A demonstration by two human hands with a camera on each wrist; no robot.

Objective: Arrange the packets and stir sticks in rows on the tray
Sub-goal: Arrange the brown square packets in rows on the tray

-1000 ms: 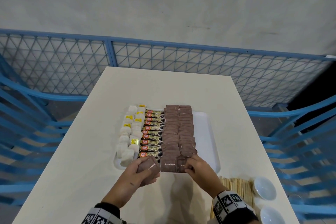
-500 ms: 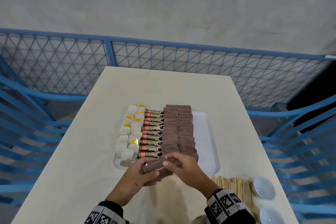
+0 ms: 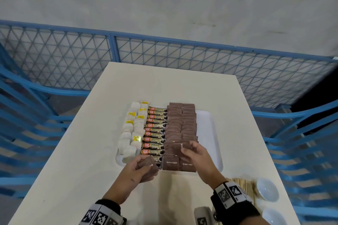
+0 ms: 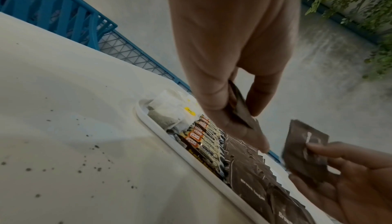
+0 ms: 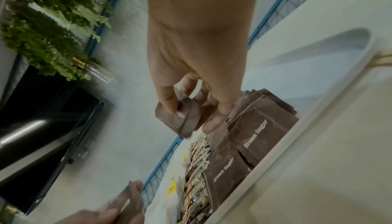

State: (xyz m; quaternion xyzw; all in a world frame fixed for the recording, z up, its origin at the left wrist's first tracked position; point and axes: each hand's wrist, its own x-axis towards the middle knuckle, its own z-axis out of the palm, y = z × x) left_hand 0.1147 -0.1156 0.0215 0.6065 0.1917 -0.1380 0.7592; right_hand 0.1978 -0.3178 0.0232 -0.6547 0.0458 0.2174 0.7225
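A white tray [image 3: 207, 129] holds rows of white tea bags [image 3: 132, 134], gold coffee sticks [image 3: 155, 134] and two columns of brown sugar packets [image 3: 181, 129]. My left hand [image 3: 146, 165] hovers at the tray's near edge and grips a small stack of brown sugar packets [image 4: 240, 111]. My right hand [image 3: 186, 149] pinches one brown sugar packet [image 5: 179, 119] just above the near end of the brown columns. Wooden stir sticks [image 3: 241, 184] lie on the table right of my right wrist, partly hidden by it.
Two white bowls [image 3: 267, 189] stand at the table's near right corner beside the sticks. The right strip of the tray is bare. Blue mesh railings [image 3: 164, 55] surround the white table [image 3: 76, 160].
My right hand went from the near end of the brown columns to the stack in my left hand, took one packet, and carried it back over the tray. The left hand stayed nearly still.
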